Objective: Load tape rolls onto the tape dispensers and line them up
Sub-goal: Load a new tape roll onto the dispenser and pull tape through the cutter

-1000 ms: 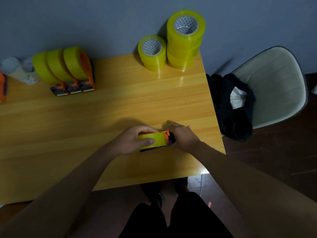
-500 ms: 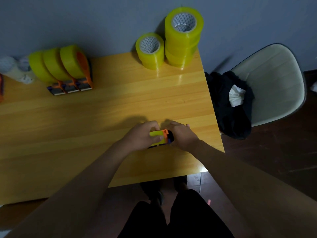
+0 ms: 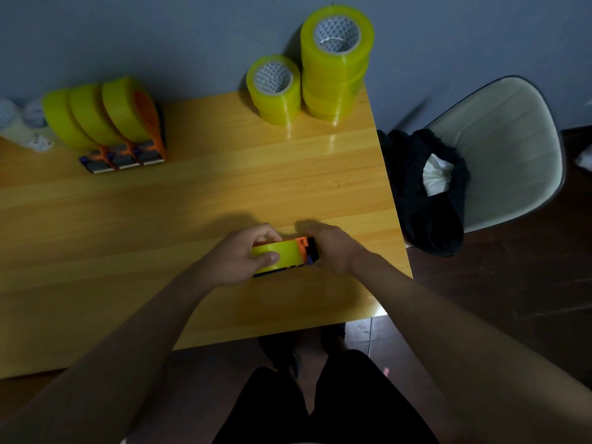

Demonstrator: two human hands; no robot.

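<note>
Near the table's front right, a yellow tape roll sits on an orange and dark dispenser. My left hand grips the roll, thumb across its near face and fingers over its far side. My right hand curls round the dispenser's right end. Three loaded dispensers stand side by side at the back left. A single yellow roll and a stack of yellow rolls stand at the back right.
The wooden table ends just right of my hands. A pale chair with dark cloth on it stands beside that edge. Whitish clutter lies at the far left by the wall.
My left hand has slid back along the roll, baring more of its yellow face. The view has shifted slightly. My right hand stays on the dispenser.
</note>
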